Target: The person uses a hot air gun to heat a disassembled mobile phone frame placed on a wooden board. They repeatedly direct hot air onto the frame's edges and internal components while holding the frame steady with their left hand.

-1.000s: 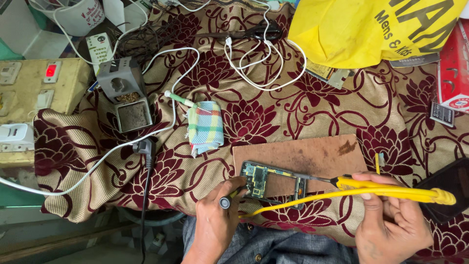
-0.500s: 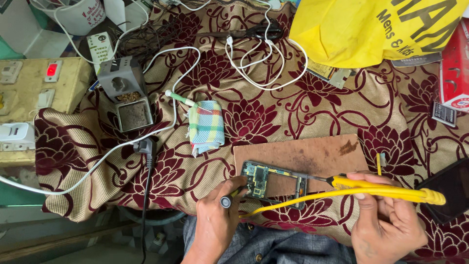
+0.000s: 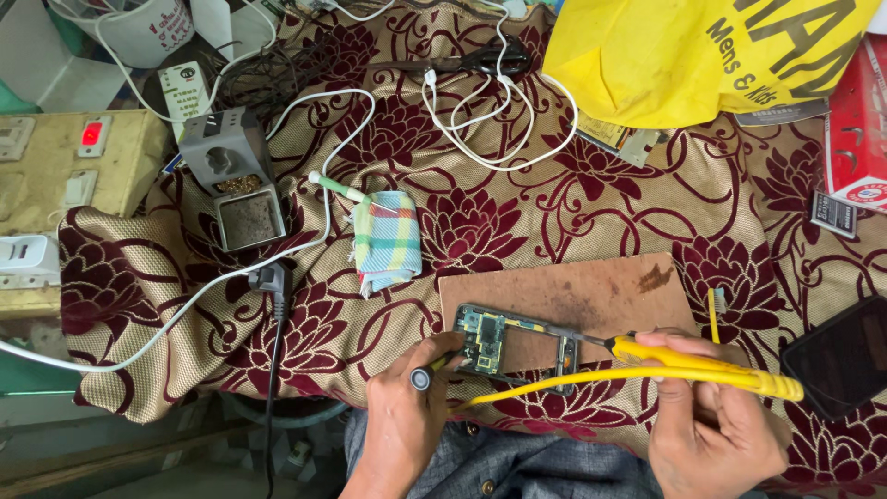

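Rough wooden board (image 3: 591,296), patterned cloth (image 3: 517,212)

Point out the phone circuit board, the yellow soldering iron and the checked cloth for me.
Phone circuit board (image 3: 488,334): head view, on its green middle.
Yellow soldering iron (image 3: 647,352): head view, on the yellow handle by the right hand's fingers.
Checked cloth (image 3: 386,240): head view, on the centre of the folded cloth.
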